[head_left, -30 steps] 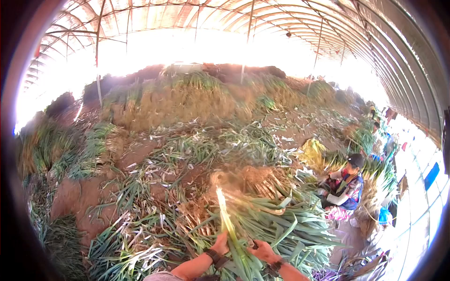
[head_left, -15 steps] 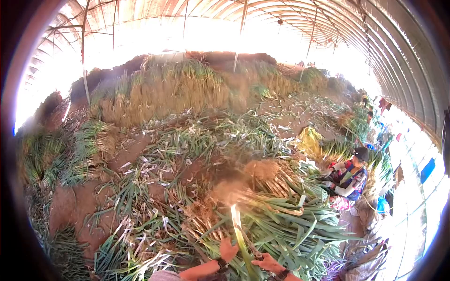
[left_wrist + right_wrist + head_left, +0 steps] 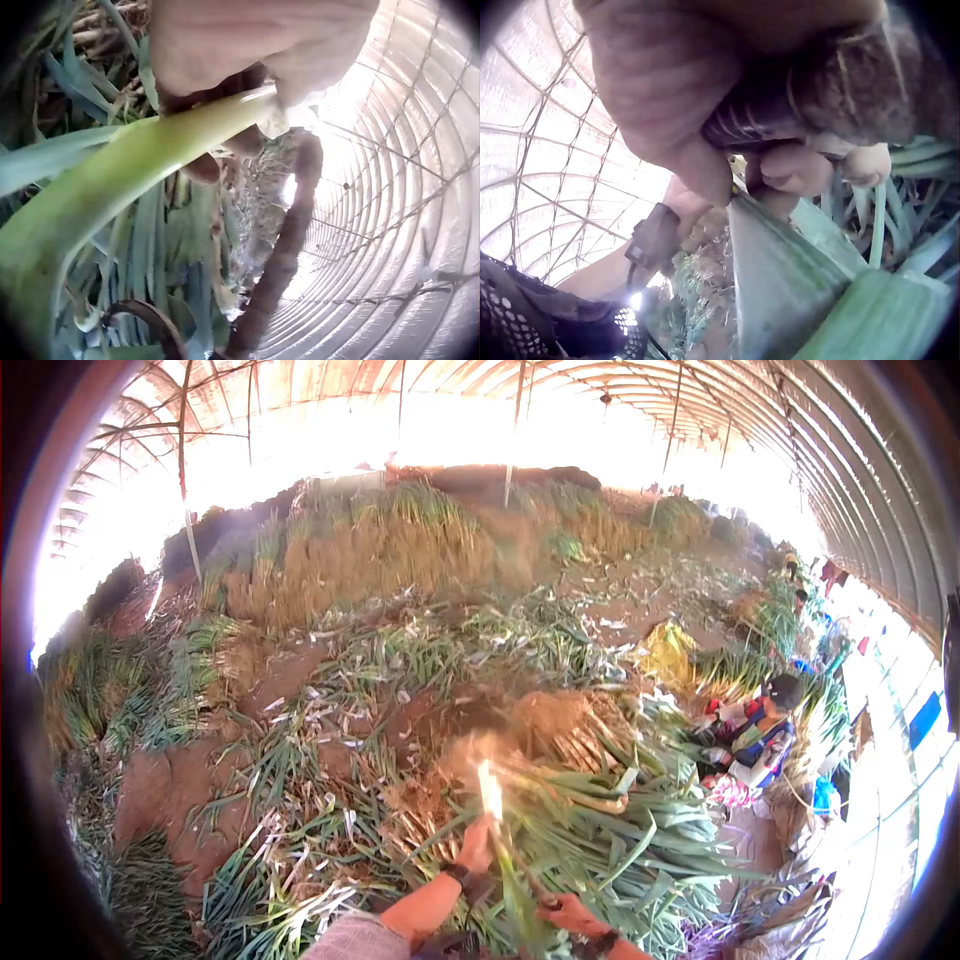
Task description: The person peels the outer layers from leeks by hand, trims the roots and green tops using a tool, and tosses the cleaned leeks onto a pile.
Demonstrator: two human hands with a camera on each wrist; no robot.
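Observation:
My left hand (image 3: 477,845) grips a leek (image 3: 142,161) around its pale stem. The stem's white end points up and away from me in the head view, glaring in the light. Fingertips (image 3: 201,169) show from behind the stem in the left wrist view. Close by on the right, my right hand (image 3: 568,913) holds a rod-like brown tool (image 3: 877,82) with a dark, ringed section. Its thumb and a fingertip also meet at the tip of a flat green leaf (image 3: 772,262). The tool's far end (image 3: 279,247) looks brown and rough in the left wrist view.
A large heap of leeks (image 3: 640,840) lies ahead and to the right, roots (image 3: 550,710) pointing away. Loose leaves (image 3: 270,890) litter the ground. A person (image 3: 765,730) sits at the right near a yellow bag (image 3: 668,653). Stacked leeks (image 3: 370,550) stand at the back.
My left hand let its fingers spread beside the leek half a second ago and now grips the stem higher up. The right hand stays low by the leaves with the tool.

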